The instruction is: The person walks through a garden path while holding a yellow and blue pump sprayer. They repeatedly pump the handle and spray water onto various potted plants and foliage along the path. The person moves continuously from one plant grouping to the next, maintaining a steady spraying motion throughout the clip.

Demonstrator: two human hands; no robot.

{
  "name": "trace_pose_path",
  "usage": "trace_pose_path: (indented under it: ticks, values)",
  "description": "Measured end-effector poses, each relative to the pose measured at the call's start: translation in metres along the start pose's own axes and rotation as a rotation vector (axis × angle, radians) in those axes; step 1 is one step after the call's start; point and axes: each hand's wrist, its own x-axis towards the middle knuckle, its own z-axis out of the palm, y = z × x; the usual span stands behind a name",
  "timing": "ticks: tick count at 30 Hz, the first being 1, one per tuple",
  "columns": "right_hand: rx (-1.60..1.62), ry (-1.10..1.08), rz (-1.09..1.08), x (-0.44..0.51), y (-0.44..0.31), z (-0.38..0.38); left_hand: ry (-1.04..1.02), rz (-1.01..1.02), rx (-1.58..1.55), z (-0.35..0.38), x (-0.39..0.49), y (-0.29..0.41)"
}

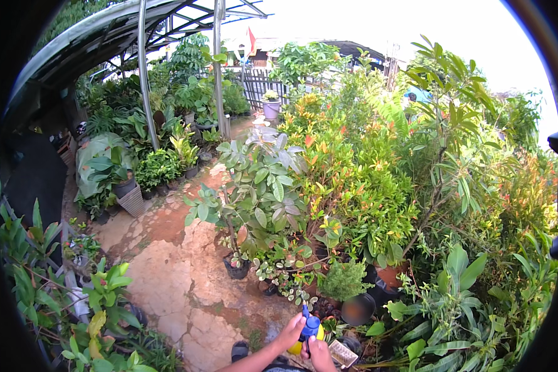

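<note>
Low in the view is a hand pump sprayer with a blue head (311,325) and a yellow tank (319,332). Its nozzle points away from me, toward a low potted plant with small pale-edged leaves (286,274). My left hand (292,331) wraps the left side of the blue head, just behind the nozzle. On the near side, my right hand (320,355) grips the sprayer's dark handle (308,345). Both hands partly hide the tank. Whether spray is leaving the nozzle cannot be made out.
Cracked paving (181,288) runs forward on the left. Dense shrubs (353,186) crowd the right, with a dark round pot (359,309) and a pale rectangular basket (343,353) near my hands. Leafy branches (107,288) reach in at left. A metal post (221,69) supports a roof.
</note>
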Motion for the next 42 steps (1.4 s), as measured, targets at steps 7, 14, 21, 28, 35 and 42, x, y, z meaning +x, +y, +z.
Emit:
trace_pose_path:
  ticks: [7,14,21,28,35,42]
  values:
    - [0.028,-0.068,0.029,0.008,0.001,0.004,0.059,-0.014,0.014,-0.007,-0.001,0.002]
    - [0.006,-0.16,0.017,0.014,0.012,0.003,0.147,-0.01,0.027,-0.015,-0.012,-0.013]
    - [0.111,-0.205,0.046,0.009,0.028,-0.001,0.161,-0.029,0.039,-0.01,-0.026,-0.016]
    - [0.074,-0.186,0.052,0.003,0.024,-0.009,0.152,-0.026,0.053,0.0,-0.023,-0.012]
    - [0.034,-0.148,0.035,0.001,0.019,-0.006,0.128,-0.009,0.075,0.001,-0.023,0.0]
    - [0.04,-0.124,0.024,-0.004,0.02,-0.003,0.102,-0.023,0.074,0.001,-0.025,0.001]
